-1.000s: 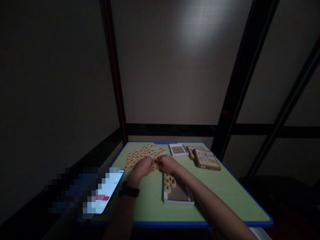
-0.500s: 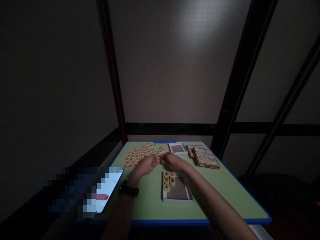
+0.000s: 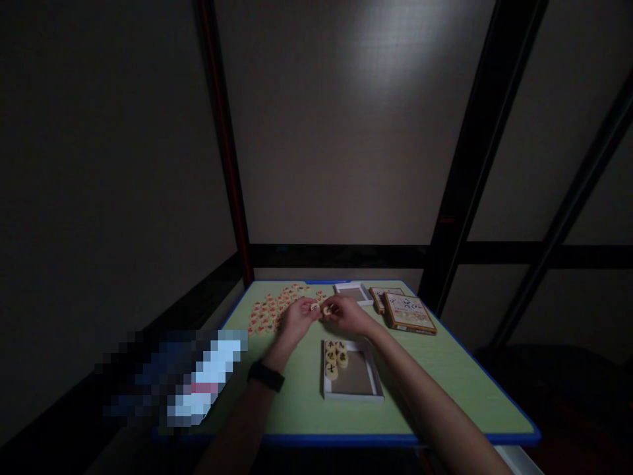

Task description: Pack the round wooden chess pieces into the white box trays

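Observation:
Between the fingertips of my left hand (image 3: 299, 318) is a round xiangqi piece (image 3: 315, 307) with a dark character. My right hand (image 3: 347, 315) pinches a second xiangqi piece (image 3: 327, 311), also dark-marked, just beside the first. Both hands are close together over the right end of a spread of xiangqi pieces (image 3: 267, 313), most of them showing red characters. Nearer to me lies a shallow white box (image 3: 353, 398) with a brown bottom. Several black-marked xiangqi pieces (image 3: 331, 371) are grouped along its left side.
A second white box part (image 3: 364, 296) lies at the table's far side. To its right are two printed game boxes (image 3: 409, 313), overlapping. On the left edge a lit screen (image 3: 225, 359), partly blurred out, reaches over the green table (image 3: 445, 396) with its blue rim.
Both hands have risen slightly from the spread, and the pieces between their fingers now show their faces. My left wrist has shifted a little to the right.

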`<state>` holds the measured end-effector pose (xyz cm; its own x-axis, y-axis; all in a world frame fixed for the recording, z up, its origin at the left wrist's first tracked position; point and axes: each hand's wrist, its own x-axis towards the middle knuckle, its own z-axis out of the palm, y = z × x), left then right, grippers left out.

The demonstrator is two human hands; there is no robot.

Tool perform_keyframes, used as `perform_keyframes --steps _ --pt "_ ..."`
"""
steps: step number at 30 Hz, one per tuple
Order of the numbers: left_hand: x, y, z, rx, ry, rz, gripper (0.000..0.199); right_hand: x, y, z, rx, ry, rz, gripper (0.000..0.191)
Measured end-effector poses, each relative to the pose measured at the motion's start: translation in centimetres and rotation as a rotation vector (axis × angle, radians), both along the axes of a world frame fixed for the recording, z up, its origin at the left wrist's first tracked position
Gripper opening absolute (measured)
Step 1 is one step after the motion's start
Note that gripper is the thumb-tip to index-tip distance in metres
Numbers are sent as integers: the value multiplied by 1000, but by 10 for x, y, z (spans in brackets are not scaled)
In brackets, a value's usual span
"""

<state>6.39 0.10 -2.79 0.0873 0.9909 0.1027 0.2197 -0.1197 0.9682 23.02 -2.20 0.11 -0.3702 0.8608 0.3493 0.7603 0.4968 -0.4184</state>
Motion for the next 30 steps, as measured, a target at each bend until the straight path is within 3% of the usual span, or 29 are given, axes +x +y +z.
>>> perform_keyframes --steps 3,6,10,19,30 --pt "1 -2 1 -100 -339 -46 4 -1 1 -2 76 103 10 27" --pt "0 -8 4 -164 -471 -53 11 -3 1 -4 133 173 26 27" --pt "1 -13 9 -202 -484 -82 16 -8 0 -7 187 205 55 26" --pt "3 -19 12 -236 -586 -122 8 -11 0 -15 219 42 48 22" --pt "2 -12 3 -204 -552 -128 7 -15 -10 -10 276 -87 -25 21"
